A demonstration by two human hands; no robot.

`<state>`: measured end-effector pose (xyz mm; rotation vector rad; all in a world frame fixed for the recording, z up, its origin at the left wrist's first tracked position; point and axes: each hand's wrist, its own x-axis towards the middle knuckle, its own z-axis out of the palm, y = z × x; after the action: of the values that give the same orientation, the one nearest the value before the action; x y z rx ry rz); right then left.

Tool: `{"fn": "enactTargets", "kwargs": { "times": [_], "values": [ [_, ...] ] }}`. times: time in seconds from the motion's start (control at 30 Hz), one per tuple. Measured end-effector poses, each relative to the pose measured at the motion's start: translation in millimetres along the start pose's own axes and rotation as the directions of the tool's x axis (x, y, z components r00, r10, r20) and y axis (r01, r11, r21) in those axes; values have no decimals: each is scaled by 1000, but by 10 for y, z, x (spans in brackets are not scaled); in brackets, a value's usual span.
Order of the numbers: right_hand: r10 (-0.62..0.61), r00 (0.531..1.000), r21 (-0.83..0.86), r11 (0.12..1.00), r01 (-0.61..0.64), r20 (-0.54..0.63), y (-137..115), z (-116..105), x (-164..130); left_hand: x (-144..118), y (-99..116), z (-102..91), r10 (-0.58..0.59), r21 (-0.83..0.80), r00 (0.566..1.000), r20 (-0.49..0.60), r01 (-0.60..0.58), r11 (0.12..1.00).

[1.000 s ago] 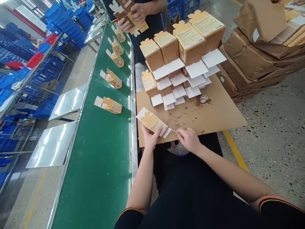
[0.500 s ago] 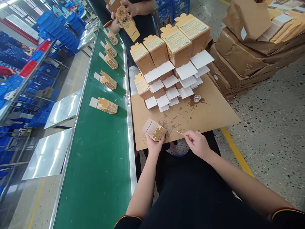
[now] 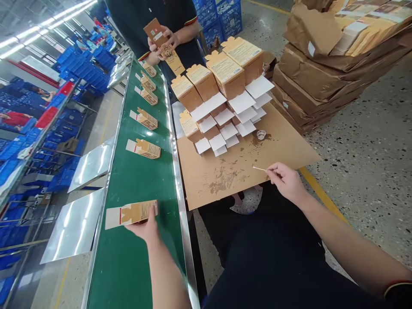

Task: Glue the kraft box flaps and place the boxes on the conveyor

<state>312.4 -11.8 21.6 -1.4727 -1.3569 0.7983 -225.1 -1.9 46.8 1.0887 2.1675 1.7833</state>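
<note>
We see the left hand (image 3: 145,229) laid over the near end of a flat brown-and-white cardboard carton (image 3: 131,213); fingers rest on its edge rather than wrapping it, so the grip looks loose, pressing the carton flat on the green conveyor belt (image 3: 135,253); the carton lies lengthwise across the belt, white flap pointing outward, much like the other brown cartons (image 3: 143,148) spaced in a row farther up, which would suit an even line. Over to the right hand (image 3: 287,182); its grip is pinched on a thin wooden stick (image 3: 259,168), held level above the stained brown cardboard sheet (image 3: 289,146) covering the surface; the stick's tip points toward a small clear round cup (image 3: 261,134) sitting in a dark smear, and we judge it an applicator kept clear of the sheet. Beyond the cup rises a stepped stack of folded brown boxes with white flaps (image 3: 222,98), flaps fanned toward us, likely for easy reach. At the belt's far end a co-worker's hands (image 3: 164,43) hold another carton; brown paper-wrapped bundles (image 3: 322,64) are piled on the floor to the right.
</note>
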Motion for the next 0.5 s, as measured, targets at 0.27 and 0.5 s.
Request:
{"fn": "enactTargets", "kwargs": {
  "times": [0.27,0.5],
  "values": [
    [-199,962,-253,956,148,-189,-22,-464,501,-130,-234,-129,-70,156,990,-119,88,984],
    [-258,956,-511,846,154,-139,-157,-910,748,-439,557,513,262,-54,952,-157,-273,961]
  ]
}}
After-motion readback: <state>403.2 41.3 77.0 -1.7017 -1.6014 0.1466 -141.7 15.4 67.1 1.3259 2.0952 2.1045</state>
